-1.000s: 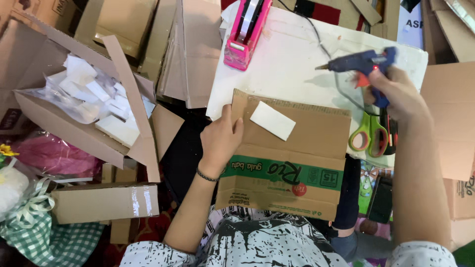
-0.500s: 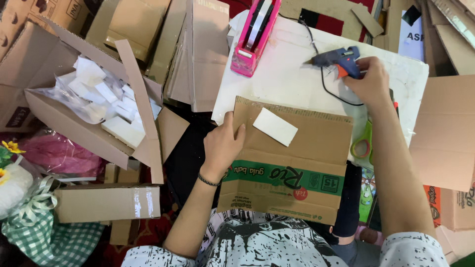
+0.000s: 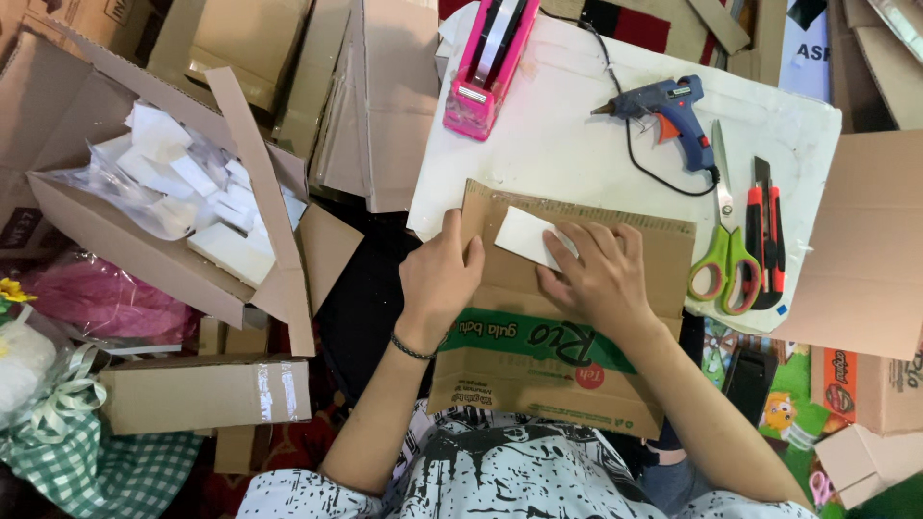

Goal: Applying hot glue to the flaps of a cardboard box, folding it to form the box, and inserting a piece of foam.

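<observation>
Brown cardboard sheet (image 3: 567,327), our landmark: it lies half on the white board (image 3: 577,144), half over our lap. White paper piece (image 3: 524,236) sits near its upper edge. Left hand (image 3: 440,279) lies flat on its left edge, fingers together, holding nothing. Right hand (image 3: 596,279) presses the paper, fingers spread narrow. Above the sheet: pink tape dispenser (image 3: 486,62), blue glue gun (image 3: 668,111). To its right: green scissors (image 3: 726,255), red knife (image 3: 766,235). Left of it: open box (image 3: 125,221) of white scraps. We have set down the glue gun held a moment ago. Only the board's middle lies free.
</observation>
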